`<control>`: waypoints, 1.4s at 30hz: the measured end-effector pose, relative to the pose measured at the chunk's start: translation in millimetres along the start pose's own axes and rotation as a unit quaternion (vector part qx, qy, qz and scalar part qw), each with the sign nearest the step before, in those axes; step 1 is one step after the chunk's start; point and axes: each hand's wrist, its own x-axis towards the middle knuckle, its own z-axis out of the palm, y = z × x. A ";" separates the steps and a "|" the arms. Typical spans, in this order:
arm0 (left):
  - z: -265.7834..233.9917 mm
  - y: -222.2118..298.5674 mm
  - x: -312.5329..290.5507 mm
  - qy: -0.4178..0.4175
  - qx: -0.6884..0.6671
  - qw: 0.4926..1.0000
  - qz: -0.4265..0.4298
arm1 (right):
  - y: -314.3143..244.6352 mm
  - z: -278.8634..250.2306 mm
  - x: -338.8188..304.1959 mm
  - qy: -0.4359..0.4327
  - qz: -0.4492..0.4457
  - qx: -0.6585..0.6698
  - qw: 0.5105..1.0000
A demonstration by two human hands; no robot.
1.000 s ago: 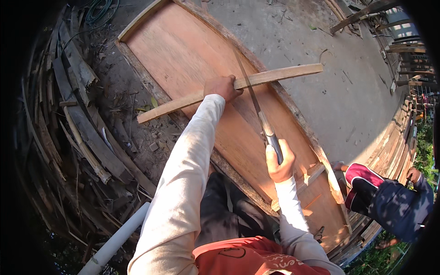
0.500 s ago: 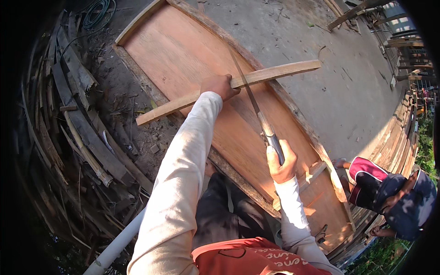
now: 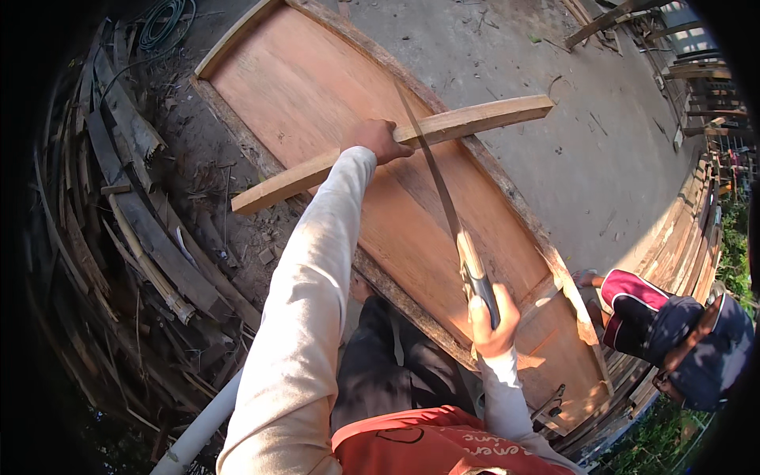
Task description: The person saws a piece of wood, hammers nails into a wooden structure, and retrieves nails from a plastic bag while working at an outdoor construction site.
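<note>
A long wooden batten (image 3: 483,119) lies slantwise across a shallow panel with raised timber edges (image 3: 285,75). My left hand (image 3: 378,142) is closed around the batten near its middle. In my right hand (image 3: 495,324) I grip the dark handle of a handsaw (image 3: 445,194). The saw's blade crosses the batten just right of my left hand, its tip pointing away over the panel. Whether the teeth have cut into the wood cannot be made out.
Stacked old planks (image 3: 131,142) fill the left side, with a coiled hose (image 3: 162,24) at the far left. A pale pipe (image 3: 198,427) leans at the lower left. At right, another person (image 3: 689,340) stands beside more boards (image 3: 673,237). A small dark tool (image 3: 558,400) rests on the panel's near end.
My right hand has drawn the saw back toward me and slightly right. The batten has tilted a little in my left hand's grip. The other person's arm has shifted.
</note>
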 end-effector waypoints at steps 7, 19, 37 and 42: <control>-16.1 14.8 -7.6 -0.020 0.021 1.000 -0.002 | 1.6 -16.1 -19.4 0.003 -0.009 -0.008 1.000; -11.7 13.7 -2.1 0.004 -0.010 1.000 0.020 | 15.8 -33.4 -63.5 0.039 -0.019 -0.002 0.999; -12.3 5.6 -7.8 -0.006 -0.009 1.000 -0.002 | -15.7 39.7 90.3 0.013 -0.058 0.037 0.998; -20.3 6.4 -16.3 -0.036 0.003 0.999 -0.007 | 8.5 -33.0 -88.7 0.036 -0.058 -0.008 0.998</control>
